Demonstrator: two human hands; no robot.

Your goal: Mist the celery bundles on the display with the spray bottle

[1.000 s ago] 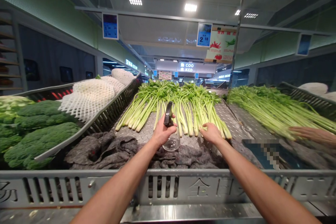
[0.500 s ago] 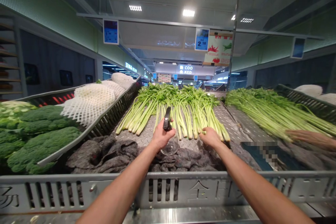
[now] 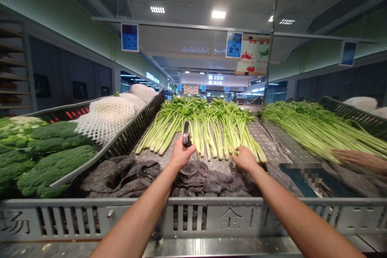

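My left hand (image 3: 181, 152) is wrapped around the neck of a clear spray bottle (image 3: 190, 167) with a black trigger head, held upright over the front of the display. Bunches of celery (image 3: 211, 133) lie side by side, leaves to the back and pale stalk ends towards me. At the right-hand bunches, my right hand (image 3: 245, 159) has its fingers curled at the cut ends of the celery; the fingertips are partly hidden among the stalks.
Crumpled dark grey cloth (image 3: 121, 177) lies along the front, behind a grey slotted rail (image 3: 139, 217). To the left, a black crate edge (image 3: 130, 129) borders broccoli (image 3: 57, 161) and net-wrapped produce (image 3: 105, 117). A mirror panel (image 3: 302, 88) on the right reflects the celery.
The spray bottle and my left hand have shifted a little to the left. My right hand stays at the celery ends, and the view has moved slightly.
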